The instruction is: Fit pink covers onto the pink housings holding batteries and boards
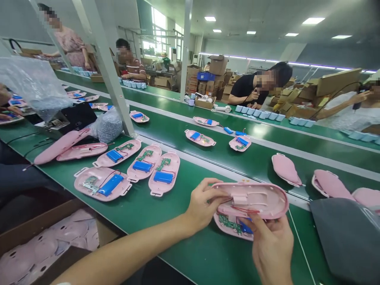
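Both of my hands hold a pink shell half [267, 198], its hollow inner side facing me, with red wires inside. My left hand [204, 204] grips its left end, fingers reaching into the cavity. The thumb of my right hand [273, 241] lies on the lower rim by the red wires, with the other fingers behind. Under this shell is another pink shell half [219, 226] with a green circuit board [230, 225] and a blue battery [246, 226], partly hidden by my right hand. Several like shells with blue batteries [164, 177] rest to the left.
Closed pink shells [286, 169] and a dark grey sheet-like object [341, 237] are at the right. A metal post [111, 75] rises left of centre. A cardboard box [103, 233] of pink parts stands lower left. People sit across the green conveyor [169, 132].
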The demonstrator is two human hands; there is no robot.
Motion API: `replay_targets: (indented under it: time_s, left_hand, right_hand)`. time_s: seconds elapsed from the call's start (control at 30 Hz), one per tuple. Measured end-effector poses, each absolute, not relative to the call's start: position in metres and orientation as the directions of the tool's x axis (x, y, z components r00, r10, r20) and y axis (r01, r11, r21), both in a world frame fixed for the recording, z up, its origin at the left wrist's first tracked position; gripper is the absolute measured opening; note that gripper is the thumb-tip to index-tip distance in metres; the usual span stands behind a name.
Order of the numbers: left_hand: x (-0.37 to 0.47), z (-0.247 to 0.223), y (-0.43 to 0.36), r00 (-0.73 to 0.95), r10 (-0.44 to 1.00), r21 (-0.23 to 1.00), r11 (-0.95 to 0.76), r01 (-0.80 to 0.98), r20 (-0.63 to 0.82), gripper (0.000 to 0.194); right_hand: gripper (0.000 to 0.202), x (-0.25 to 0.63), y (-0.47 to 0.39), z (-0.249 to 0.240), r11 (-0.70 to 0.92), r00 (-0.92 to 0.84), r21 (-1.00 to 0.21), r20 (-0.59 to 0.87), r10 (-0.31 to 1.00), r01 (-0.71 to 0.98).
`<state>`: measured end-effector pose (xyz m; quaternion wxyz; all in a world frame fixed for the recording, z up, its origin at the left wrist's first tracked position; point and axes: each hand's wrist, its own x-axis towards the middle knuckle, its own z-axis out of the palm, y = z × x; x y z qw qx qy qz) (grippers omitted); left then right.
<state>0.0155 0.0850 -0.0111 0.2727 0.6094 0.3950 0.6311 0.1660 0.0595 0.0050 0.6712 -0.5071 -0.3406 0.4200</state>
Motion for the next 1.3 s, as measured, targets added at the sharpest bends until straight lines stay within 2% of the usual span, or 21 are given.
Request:
replay_targets:
  time_s: [0.03, 0.13, 0.17, 0.23, 0.27, 0.3, 0.33, 0.37, 0.43, 0.5, 0.57, 0.77, 0.97, 1.1, 1.17, 1.23, 1.3]
  left_hand:
    - [0.016, -0.011, 0.086, -0.127, 0.862, 0.872, -0.487, 0.058, 0.49, 0.012]
    - [0.015, -0.011, 0.089, -0.073, 0.975, 0.95, -0.222, -0.22, 0.211, 0.049]
    - [0.014, -0.011, 0.09, -0.026, 0.99, 0.952, -0.14, -0.271, 0.138, 0.056]
    - [0.013, -0.012, 0.09, 0.045, 0.997, 0.961, -0.053, -0.273, 0.068, 0.057]
    - [0.013, -0.011, 0.09, 0.062, 0.997, 0.967, -0.038, -0.253, 0.056, 0.055]
    - [0.013, -0.011, 0.09, 0.073, 0.996, 0.971, -0.032, -0.235, 0.05, 0.053]
    - [0.013, -0.01, 0.089, 0.082, 0.995, 0.975, -0.03, -0.222, 0.049, 0.052]
    - [0.014, -0.009, 0.089, 0.093, 0.994, 0.977, -0.028, -0.213, 0.049, 0.05]
    - [0.015, -0.007, 0.09, 0.106, 0.993, 0.978, -0.03, -0.206, 0.052, 0.048]
    - [0.016, -0.006, 0.092, 0.098, 0.993, 0.975, -0.036, -0.219, 0.058, 0.046]
    - [0.015, -0.006, 0.097, 0.1, 0.994, 0.966, -0.025, -0.259, 0.053, 0.042]
    - [0.009, -0.008, 0.105, 0.279, 0.96, 0.963, 0.046, -0.266, 0.032, 0.026]
    - [0.005, -0.005, 0.105, 0.343, 0.939, 0.966, 0.103, -0.238, -0.016, 0.028]
    - [0.005, 0.002, 0.108, 0.368, 0.927, 0.983, 0.125, -0.137, -0.066, 0.026]
    - [0.005, 0.005, 0.108, 0.389, 0.919, 0.986, 0.119, -0.115, -0.065, 0.027]
    - [0.005, 0.006, 0.111, 0.413, 0.907, 0.99, 0.121, -0.066, -0.083, 0.032]
    - [0.004, 0.003, 0.115, 0.362, 0.911, 0.98, 0.184, 0.069, -0.197, 0.042]
  right_hand:
    - [0.079, 0.164, 0.058, 0.002, 0.127, 0.421, -0.966, 0.021, 0.907, -0.225]
    - [0.081, 0.174, 0.062, -0.006, 0.074, 0.39, -0.986, 0.01, 0.921, -0.148]
    - [0.08, 0.18, 0.064, -0.006, 0.085, 0.395, -0.994, 0.053, 0.917, -0.064]
    - [0.076, 0.194, 0.073, 0.004, 0.194, 0.428, -0.951, 0.283, 0.858, 0.241]
    - [0.072, 0.2, 0.078, 0.013, 0.26, 0.381, -0.863, 0.437, 0.814, 0.434]
    - [0.066, 0.203, 0.084, 0.023, 0.325, 0.255, -0.727, 0.564, 0.786, 0.605]
    - [0.058, 0.205, 0.092, 0.035, 0.386, 0.065, -0.571, 0.614, 0.787, 0.724]
    - [0.047, 0.205, 0.1, 0.046, 0.441, -0.151, -0.436, 0.555, 0.818, 0.785]
    - [0.026, 0.2, 0.115, 0.063, 0.526, -0.47, -0.303, 0.242, 0.849, 0.795]
    - [0.024, 0.195, 0.127, 0.07, 0.529, -0.55, -0.284, 0.008, 0.835, 0.8]
    - [0.032, 0.192, 0.132, 0.068, 0.494, -0.523, -0.303, -0.018, 0.852, 0.815]
    - [0.041, 0.202, 0.122, 0.049, 0.434, -0.429, -0.422, 0.113, 0.896, 0.796]
    - [0.035, 0.205, 0.127, 0.051, 0.435, -0.447, -0.459, 0.09, 0.89, 0.774]
    - [0.022, 0.202, 0.125, 0.056, 0.454, -0.457, -0.576, 0.152, 0.877, 0.68]
    - [0.018, 0.215, 0.108, 0.051, 0.419, -0.324, -0.642, 0.268, 0.907, 0.642]
    - [0.024, 0.243, 0.078, 0.038, 0.319, -0.04, -0.682, 0.391, 0.92, 0.658]
    - [0.035, 0.281, 0.041, 0.018, 0.176, 0.302, -0.736, 0.467, 0.831, 0.653]
